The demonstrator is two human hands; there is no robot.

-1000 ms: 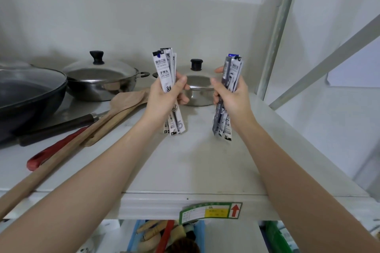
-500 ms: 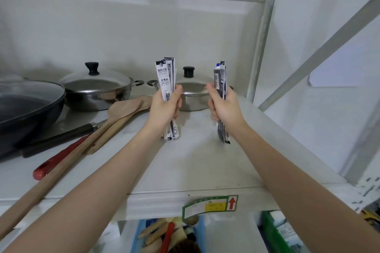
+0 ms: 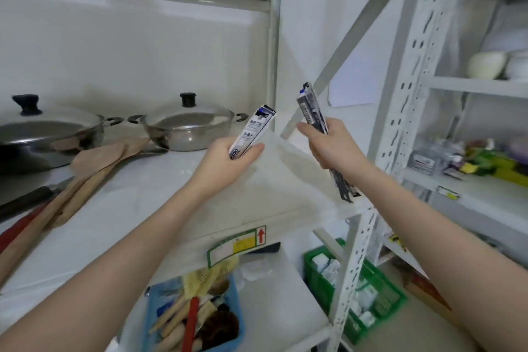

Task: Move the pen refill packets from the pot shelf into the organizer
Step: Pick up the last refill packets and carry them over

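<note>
Above pot shelf (image 3: 120, 208): left hand (image 3: 225, 166) and right hand (image 3: 334, 146) each clamped on pen refill packets (image 3: 251, 131); best carried firmly pinched, clear of upright.

There is one view only, from a camera worn on the person's head, so no second view shares anything with it. It looks forward and a little down along both bare forearms, which run in from the bottom corners toward the middle. It stands close: the shelf (image 3: 137, 208) with the pots (image 3: 185, 128) lies within arm's reach, its front edge crossing the lower middle. The lens is wide, so the upright post (image 3: 400, 111) bows and the underside of the shelf above shows along the top. The view faces the rack's right end, taking in the neighbouring rack (image 3: 483, 88) at right and the baskets (image 3: 371, 288) on the level below.
</note>
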